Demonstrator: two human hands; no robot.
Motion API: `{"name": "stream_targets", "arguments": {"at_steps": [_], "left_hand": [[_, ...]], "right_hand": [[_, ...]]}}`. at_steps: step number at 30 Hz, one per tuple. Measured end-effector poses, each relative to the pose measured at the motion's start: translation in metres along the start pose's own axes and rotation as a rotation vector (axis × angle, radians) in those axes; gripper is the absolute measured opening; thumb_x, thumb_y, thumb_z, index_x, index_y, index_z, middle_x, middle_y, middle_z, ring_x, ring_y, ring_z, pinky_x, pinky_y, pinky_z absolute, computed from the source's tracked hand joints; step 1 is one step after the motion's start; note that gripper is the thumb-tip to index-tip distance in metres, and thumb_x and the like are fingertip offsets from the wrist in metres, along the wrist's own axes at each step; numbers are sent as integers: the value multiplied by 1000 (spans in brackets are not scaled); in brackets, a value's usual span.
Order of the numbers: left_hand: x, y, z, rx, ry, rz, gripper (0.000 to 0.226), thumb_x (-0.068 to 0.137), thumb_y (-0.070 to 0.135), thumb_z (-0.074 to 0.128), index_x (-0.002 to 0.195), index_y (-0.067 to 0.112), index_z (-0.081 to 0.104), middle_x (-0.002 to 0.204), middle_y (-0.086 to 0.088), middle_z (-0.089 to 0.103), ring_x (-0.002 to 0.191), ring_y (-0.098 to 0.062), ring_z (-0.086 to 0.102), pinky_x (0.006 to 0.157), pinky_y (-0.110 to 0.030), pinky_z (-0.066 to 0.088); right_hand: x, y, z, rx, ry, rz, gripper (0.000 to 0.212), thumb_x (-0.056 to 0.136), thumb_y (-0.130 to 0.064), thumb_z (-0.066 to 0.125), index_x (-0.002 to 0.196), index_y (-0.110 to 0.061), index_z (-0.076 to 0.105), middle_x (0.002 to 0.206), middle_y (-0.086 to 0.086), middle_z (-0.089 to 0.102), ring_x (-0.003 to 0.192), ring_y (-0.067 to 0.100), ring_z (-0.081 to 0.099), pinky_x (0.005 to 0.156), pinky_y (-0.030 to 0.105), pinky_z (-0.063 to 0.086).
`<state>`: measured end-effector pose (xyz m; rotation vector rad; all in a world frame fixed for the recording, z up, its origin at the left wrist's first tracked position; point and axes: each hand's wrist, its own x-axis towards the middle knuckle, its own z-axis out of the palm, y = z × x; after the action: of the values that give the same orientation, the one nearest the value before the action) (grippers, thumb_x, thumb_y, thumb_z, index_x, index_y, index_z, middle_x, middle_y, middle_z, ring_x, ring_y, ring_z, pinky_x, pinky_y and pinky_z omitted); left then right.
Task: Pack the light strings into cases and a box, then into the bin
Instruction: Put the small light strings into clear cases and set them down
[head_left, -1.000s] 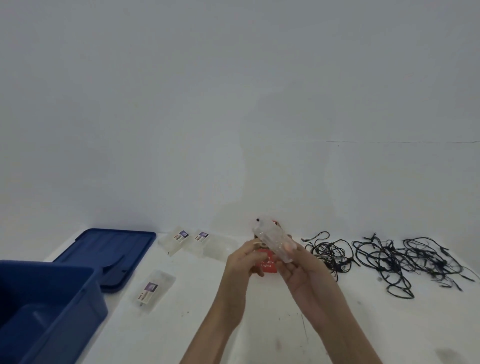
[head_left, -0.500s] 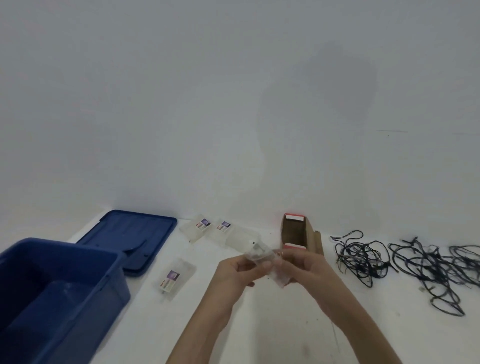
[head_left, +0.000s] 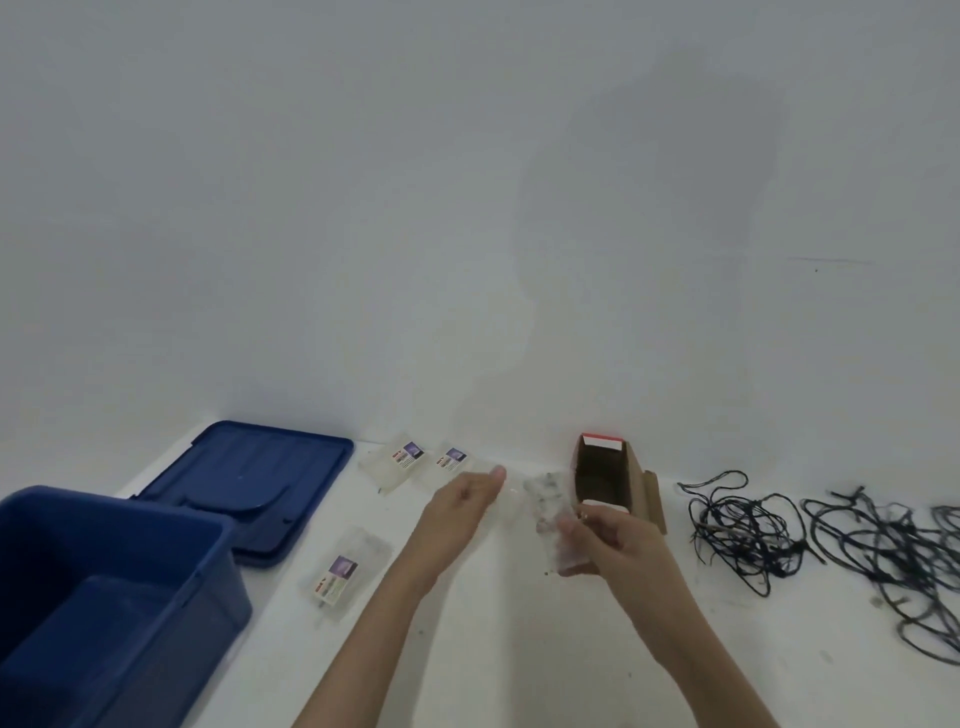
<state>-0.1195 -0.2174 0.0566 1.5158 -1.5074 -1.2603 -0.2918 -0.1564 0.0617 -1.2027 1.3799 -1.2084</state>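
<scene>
The white bench (head_left: 519, 649) holds a blue bin (head_left: 156, 649) at the left, with a blue lid (head_left: 249, 478) flat behind it. Three clear cases (head_left: 345, 569) lie near the lid. A brown box (head_left: 636, 483) sits open. Black light strings (head_left: 743, 525) lie in heaps at the right.

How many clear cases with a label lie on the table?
3. One case and a second case lie by the wall, right of the lid; a third case lies nearer, beside the bin. The right hand holds a further case, label unseen.
</scene>
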Motion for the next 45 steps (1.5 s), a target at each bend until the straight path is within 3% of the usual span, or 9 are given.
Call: {"name": "stream_targets", "arguments": {"at_steps": [4, 9, 15, 19, 24, 28, 34, 39, 45], "left_hand": [[44, -29, 21, 916, 127, 136, 70, 89, 58, 41, 146, 20, 24, 155, -5, 17, 141, -30, 11, 111, -38, 18], [46, -48, 50, 1055, 31, 98, 73, 89, 59, 39, 143, 13, 22, 157, -15, 2, 145, -32, -8, 116, -42, 2], [3, -54, 68, 693, 191, 148, 63, 79, 46, 62, 128, 18, 34, 136, -4, 34, 128, -24, 35, 106, -30, 29], [-42, -33, 64, 244, 183, 163, 75, 66, 31, 80, 124, 30, 33, 123, 8, 34, 120, -16, 40, 96, -24, 36], [-106, 14, 61, 243, 121, 530, 76, 60, 30, 71, 113, 55, 22, 111, 52, 26, 107, 23, 29, 88, -21, 39], [-123, 21, 53, 267, 111, 661, 75, 62, 37, 63, 114, 60, 14, 117, 48, 19, 113, 18, 25, 94, -17, 36], [-136, 15, 44, -98, -11, 551, 76, 62, 42, 74, 127, 42, 36, 132, 31, 36, 128, 7, 36, 91, -6, 40], [-146, 19, 51, 31, -115, 539, 67, 58, 53, 76, 119, 51, 49, 134, 39, 29, 123, 14, 37, 82, -6, 44], [-148, 25, 66, -141, 61, 333, 38, 76, 56, 63, 104, 36, 47, 89, 15, 72, 74, -5, 68, 71, -18, 50]], "right_hand": [[-7, 6, -11, 113, 37, 15, 19, 79, -23, 66, 90, -10, 74, 85, 8, 74, 77, 23, 68, 62, 31, 57], [-19, 10, -27, 141, 39, -1, 45, 59, -54, 76, 82, -17, 76, 84, 5, 75, 76, 22, 71, 63, 35, 58], [-41, 5, -42, 146, 87, 11, 14, 82, -9, 63, 93, -11, 71, 83, 7, 76, 74, 19, 71, 62, 33, 58], [-59, -3, -40, 294, 98, -10, 25, 76, -17, 74, 98, -5, 70, 87, 10, 75, 77, 17, 70, 62, 24, 56], [-83, -23, -28, 216, -49, -136, 28, 78, -30, 72, 101, -14, 72, 94, 7, 75, 92, 17, 70, 80, 24, 52], [-94, -29, -25, 90, -35, -221, 37, 70, -40, 68, 100, -19, 72, 90, 4, 75, 90, 18, 70, 80, 24, 51], [-103, -37, -33, 550, 15, -122, 65, 50, -47, 87, 98, -5, 73, 103, 14, 72, 93, 22, 69, 79, 36, 57], [-106, -49, -42, 929, 60, 50, 30, 72, -20, 64, 90, 3, 70, 89, 18, 72, 74, 22, 72, 59, 32, 58], [-106, -48, -57, 1034, 50, 77, 35, 56, -22, 82, 85, -5, 77, 90, 14, 72, 77, 23, 72, 64, 45, 58]]}}
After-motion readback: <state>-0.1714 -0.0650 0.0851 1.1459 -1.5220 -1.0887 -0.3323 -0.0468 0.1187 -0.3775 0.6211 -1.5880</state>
